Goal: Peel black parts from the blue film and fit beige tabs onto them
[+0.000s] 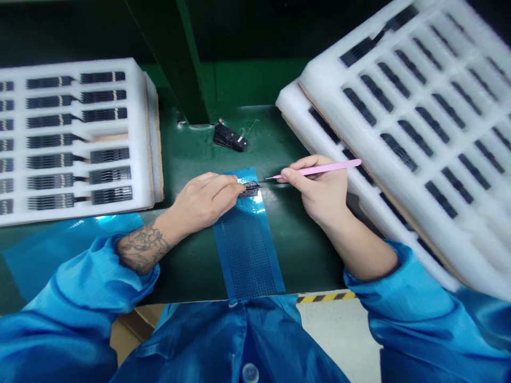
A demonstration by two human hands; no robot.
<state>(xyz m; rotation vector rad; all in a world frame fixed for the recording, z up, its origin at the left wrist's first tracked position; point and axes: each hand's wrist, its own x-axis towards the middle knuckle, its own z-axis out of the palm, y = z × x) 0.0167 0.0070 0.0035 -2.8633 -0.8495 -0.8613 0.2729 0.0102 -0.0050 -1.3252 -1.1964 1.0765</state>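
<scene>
My left hand (209, 199) is closed on a small black slotted part (250, 189), pinching its left end over a blue film strip (247, 250). The strip carries a grid of tiny dark marks and runs down to the table's front edge. Pink tweezers (319, 168) sit in the closed fingers of my right hand (317, 186). Their metal tip points left, close to the right end of the black part; I cannot tell whether it touches. A stack of similar black pieces (230, 137) lies on the green table behind the film.
At left, a white foam tray (139, 159) holds rows of black slotted parts. More foam trays (319, 80), stacked at an angle on the right, hold black pieces in slots. A green post (171, 58) rises behind the work. Another blue film (51, 255) lies under my left forearm.
</scene>
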